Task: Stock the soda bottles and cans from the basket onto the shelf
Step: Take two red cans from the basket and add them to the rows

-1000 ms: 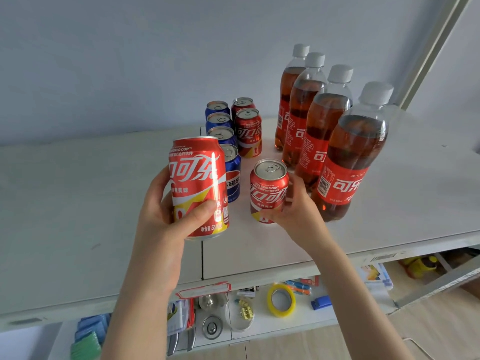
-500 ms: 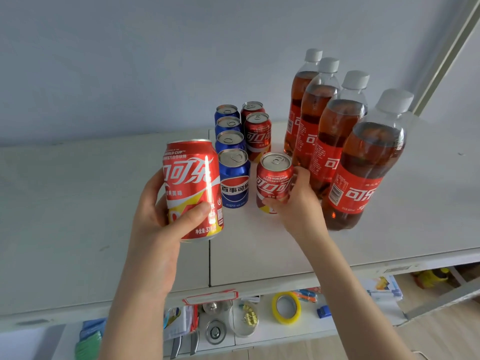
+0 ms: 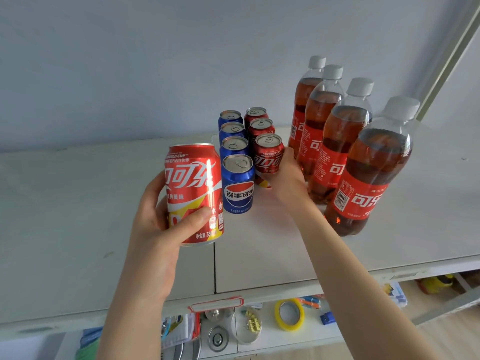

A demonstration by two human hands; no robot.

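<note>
My left hand (image 3: 158, 235) grips a red cola can (image 3: 193, 188), held up over the white shelf (image 3: 65, 216). My right hand (image 3: 284, 178) holds a darker red can (image 3: 268, 157) standing on the shelf, at the front of a row of red cans (image 3: 259, 126). Next to it on the left runs a row of blue cans, the front one (image 3: 238, 183) just right of the can in my left hand. Several cola bottles (image 3: 368, 172) stand in a line to the right. The basket is out of view.
A grey wall backs the shelf. Below the shelf's front edge, a lower shelf (image 3: 267, 336) holds a yellow tape roll (image 3: 289, 314), a small round dish, brushes and other small goods. A metal upright (image 3: 446, 61) rises at the far right.
My right hand has pushed the darker red can back along the shelf into line behind the front blue can's row. The left hand keeps its can raised.
</note>
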